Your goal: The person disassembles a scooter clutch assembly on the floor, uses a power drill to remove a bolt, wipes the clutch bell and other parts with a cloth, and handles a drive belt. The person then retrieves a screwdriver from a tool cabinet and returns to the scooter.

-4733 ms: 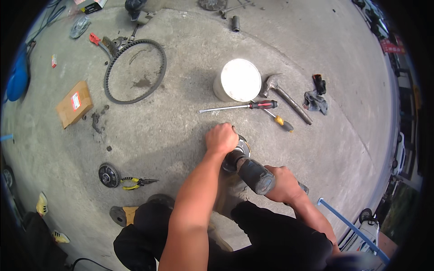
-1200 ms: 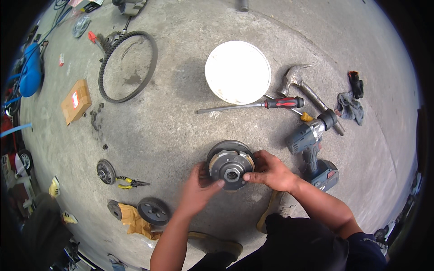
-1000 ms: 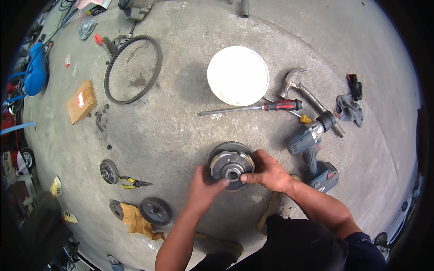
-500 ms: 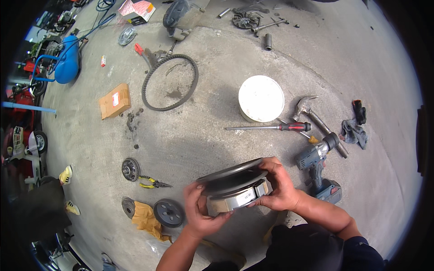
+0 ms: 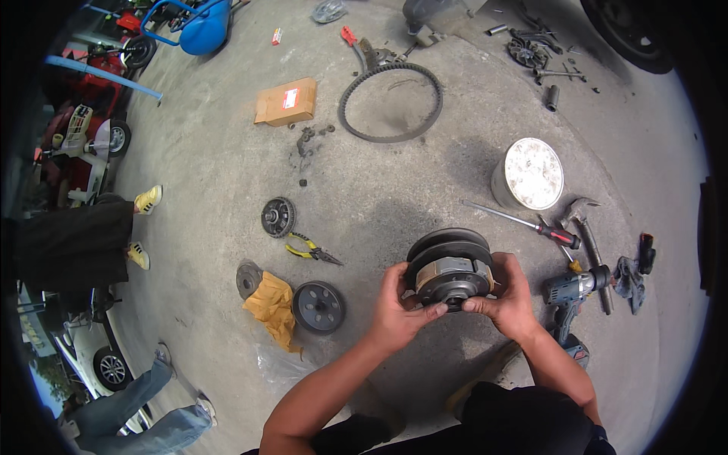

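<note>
My left hand (image 5: 398,311) and my right hand (image 5: 504,296) grip a dark pulley and clutch assembly (image 5: 447,277) from both sides, thumbs at its lower central hub, the grooved pulley upward. Right of it lie a cordless impact wrench (image 5: 569,288), a claw hammer (image 5: 588,227), a red-black screwdriver (image 5: 553,233), a smaller yellow-handled one (image 5: 575,265) and a grey rag (image 5: 629,284). To the left are a black drum (image 5: 318,307), yellow pliers (image 5: 303,246), a toothed round part (image 5: 278,218) and crumpled yellow paper (image 5: 273,307). A white bucket (image 5: 531,173) stands beyond.
A belt (image 5: 390,138), cardboard box (image 5: 274,106) and scattered metal parts (image 5: 535,53) lie farther off. Two people's legs (image 5: 76,243) (image 5: 152,428) are at left, by scooters (image 5: 91,152), a car (image 5: 98,356) and a blue tank (image 5: 197,26). A tire (image 5: 629,38) is at top right.
The impact wrench, earlier in my right hand, lies on the floor. The assembly has been tilted, its pulley grooves now showing. The view has turned left, bringing more bystanders' legs into sight.
</note>
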A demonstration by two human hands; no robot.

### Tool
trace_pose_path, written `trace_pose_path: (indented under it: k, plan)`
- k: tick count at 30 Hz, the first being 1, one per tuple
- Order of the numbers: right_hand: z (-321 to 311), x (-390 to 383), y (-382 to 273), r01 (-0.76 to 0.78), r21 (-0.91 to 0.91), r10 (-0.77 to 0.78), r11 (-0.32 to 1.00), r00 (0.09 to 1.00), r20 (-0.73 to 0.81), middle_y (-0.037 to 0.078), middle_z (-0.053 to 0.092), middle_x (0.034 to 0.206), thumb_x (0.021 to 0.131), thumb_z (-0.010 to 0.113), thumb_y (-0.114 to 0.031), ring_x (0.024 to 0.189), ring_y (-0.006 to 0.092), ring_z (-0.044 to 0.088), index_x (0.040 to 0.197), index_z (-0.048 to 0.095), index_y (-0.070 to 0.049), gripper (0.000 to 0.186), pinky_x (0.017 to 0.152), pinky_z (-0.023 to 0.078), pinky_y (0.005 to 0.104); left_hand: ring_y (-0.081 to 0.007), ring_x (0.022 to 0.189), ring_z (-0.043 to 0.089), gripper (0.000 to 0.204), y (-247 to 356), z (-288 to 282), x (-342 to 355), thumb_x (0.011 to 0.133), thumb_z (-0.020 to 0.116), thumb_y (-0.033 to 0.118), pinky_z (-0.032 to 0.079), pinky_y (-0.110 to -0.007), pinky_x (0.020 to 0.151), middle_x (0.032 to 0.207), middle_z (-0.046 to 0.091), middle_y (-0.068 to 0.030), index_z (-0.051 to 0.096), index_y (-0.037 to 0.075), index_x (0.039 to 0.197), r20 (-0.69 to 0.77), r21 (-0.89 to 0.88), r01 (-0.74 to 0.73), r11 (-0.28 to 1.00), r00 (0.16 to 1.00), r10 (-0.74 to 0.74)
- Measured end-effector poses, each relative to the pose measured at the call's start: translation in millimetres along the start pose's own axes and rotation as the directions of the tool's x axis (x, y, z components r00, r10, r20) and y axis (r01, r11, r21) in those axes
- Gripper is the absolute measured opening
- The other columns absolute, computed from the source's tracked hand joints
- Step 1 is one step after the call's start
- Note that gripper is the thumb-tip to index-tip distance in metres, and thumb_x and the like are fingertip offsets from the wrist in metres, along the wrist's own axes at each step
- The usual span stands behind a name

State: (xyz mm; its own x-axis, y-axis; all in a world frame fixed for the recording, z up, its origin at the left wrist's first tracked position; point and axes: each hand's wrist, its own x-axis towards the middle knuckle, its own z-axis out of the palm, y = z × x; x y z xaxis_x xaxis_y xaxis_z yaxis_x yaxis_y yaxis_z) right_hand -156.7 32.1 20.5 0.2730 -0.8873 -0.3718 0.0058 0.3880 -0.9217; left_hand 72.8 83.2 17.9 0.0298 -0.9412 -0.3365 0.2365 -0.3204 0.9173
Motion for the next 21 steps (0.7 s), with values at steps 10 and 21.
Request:
trace_pose_path:
  k: [10,21]
  plan:
    - [11,28,49,-0.407,-0.156,0.414,0.9,0.91,0.012,0.016,0.064,0.121,0.071,0.096,-0.006,0.109,0.0247,0.065,0.131,0.054,0.006,0.075,0.089,0.059,0.0393,-0.0296,0.111,0.063,0.062,-56,-15,15,0.081,0.093,0.043,0.055,-0.042,0.091,0.12,0.057,-0.0221,0.065,-0.008,0.102,-0.378,0.376,0.387,0.842,0.894,-0.242]
    - [5,46,79,0.01,-0.16,-0.026,0.987,0.995,-0.096,0.011,0.053,0.139,0.074,0.087,0.002,0.126,0.0261,0.056,0.144,0.046,-0.004,0.081,0.107,0.051,0.042,-0.0316,0.115,0.061,0.068,-70,-14,35,0.077,0.094,0.024,0.055,-0.043,0.101,0.127,0.047,-0.0169,0.056,0.002,0.128,-0.309,0.551,0.024,0.834,0.934,0.178]
